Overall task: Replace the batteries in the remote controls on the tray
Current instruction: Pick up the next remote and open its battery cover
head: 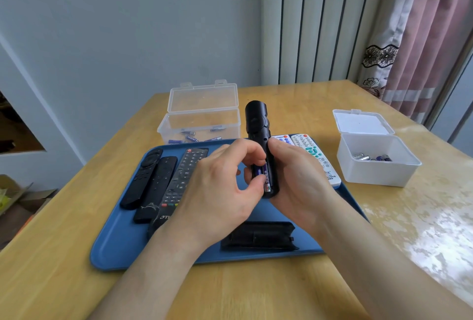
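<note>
Above the blue tray (120, 240), my right hand (299, 181) grips a black remote (256, 122), held upright with its back toward me and its battery bay uncovered. Two purple batteries (263, 175) sit in the bay. My left hand (220, 186) pinches the batteries with thumb and fingertips. The remote's black battery cover (258, 236) lies on the tray's near side. Three black remotes (156, 186) lie on the tray's left part, and two white remotes (314, 153) lie at its right, partly hidden by my right hand.
A clear plastic box (202, 117) with its lid up holds several purple batteries behind the tray. A white box (376, 161) at the right, lid open, holds a few batteries. The wooden table (409, 217) ends at the left; a curtain hangs at far right.
</note>
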A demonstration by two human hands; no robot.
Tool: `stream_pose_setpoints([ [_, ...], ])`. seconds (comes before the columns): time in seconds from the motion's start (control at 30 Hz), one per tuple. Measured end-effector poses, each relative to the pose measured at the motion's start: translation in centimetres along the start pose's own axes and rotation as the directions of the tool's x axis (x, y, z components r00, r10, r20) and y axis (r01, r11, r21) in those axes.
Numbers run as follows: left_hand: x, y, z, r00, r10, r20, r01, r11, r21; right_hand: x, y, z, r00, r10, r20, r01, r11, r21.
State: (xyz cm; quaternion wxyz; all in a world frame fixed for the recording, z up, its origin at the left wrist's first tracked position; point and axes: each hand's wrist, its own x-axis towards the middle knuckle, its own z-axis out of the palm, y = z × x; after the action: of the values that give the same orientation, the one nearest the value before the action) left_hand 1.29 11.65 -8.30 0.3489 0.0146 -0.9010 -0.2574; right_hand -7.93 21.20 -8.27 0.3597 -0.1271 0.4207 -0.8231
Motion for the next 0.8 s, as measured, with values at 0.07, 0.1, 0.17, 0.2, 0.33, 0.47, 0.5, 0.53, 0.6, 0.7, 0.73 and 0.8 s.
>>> stream_pose_setpoints([
  [0.07,0.0,0.2,0.1,0.999,0.015,-0.037,-0.013,0.999,0.050,0.0,0.0,0.0,1.000,-0.019,0.003,0.019,1.000,-0.008],
  [0.1,0.1,0.3,0.2,0.998,0.015,-0.053,-0.012,0.998,0.061,0.0,0.0,0.1,1.000,-0.029,0.007,0.030,0.999,-0.014],
  [0.17,0.2,0.5,0.4,0.998,0.007,-0.068,-0.004,0.999,0.054,-0.1,0.2,0.1,0.999,-0.049,0.020,0.050,0.999,-0.019],
  [0.2,0.3,0.6,0.5,0.997,0.004,-0.072,-0.001,0.999,0.041,-0.1,0.3,0.2,0.998,-0.057,0.031,0.057,0.998,-0.012],
  [0.33,0.6,0.6,0.8,0.996,0.004,-0.093,-0.007,1.000,-0.028,-0.2,0.5,0.5,0.993,-0.097,0.061,0.095,0.995,0.040],
  [0.47,0.4,0.8,1.1,0.999,0.029,-0.038,-0.032,0.996,-0.077,-0.3,0.1,0.5,0.987,-0.148,0.064,0.146,0.989,0.036],
  [0.5,0.3,0.9,1.1,0.999,0.037,-0.035,-0.040,0.995,-0.087,-0.4,0.0,0.5,0.985,-0.155,0.074,0.152,0.988,0.038],
  [0.53,0.3,0.9,1.2,0.998,0.033,-0.044,-0.038,0.994,-0.105,-0.4,0.1,0.5,0.984,-0.158,0.081,0.155,0.987,0.041],
  [0.6,0.4,0.8,1.2,0.995,0.001,-0.098,-0.014,0.991,-0.132,-0.3,0.2,0.5,0.982,-0.159,0.097,0.156,0.987,0.043],
  [0.7,0.7,0.6,1.2,0.968,-0.176,-0.178,0.157,0.981,-0.116,0.0,0.3,0.3,0.977,-0.185,0.108,0.185,0.983,0.016],
  [0.73,0.8,0.5,1.2,0.950,-0.269,-0.161,0.253,0.961,-0.113,0.0,0.1,0.2,0.975,-0.199,0.102,0.199,0.980,0.011],
  [0.8,1.0,0.0,1.2,0.887,-0.458,-0.060,0.447,0.884,-0.137,-0.1,-0.1,0.2,0.970,-0.221,0.106,0.221,0.975,0.011],
])
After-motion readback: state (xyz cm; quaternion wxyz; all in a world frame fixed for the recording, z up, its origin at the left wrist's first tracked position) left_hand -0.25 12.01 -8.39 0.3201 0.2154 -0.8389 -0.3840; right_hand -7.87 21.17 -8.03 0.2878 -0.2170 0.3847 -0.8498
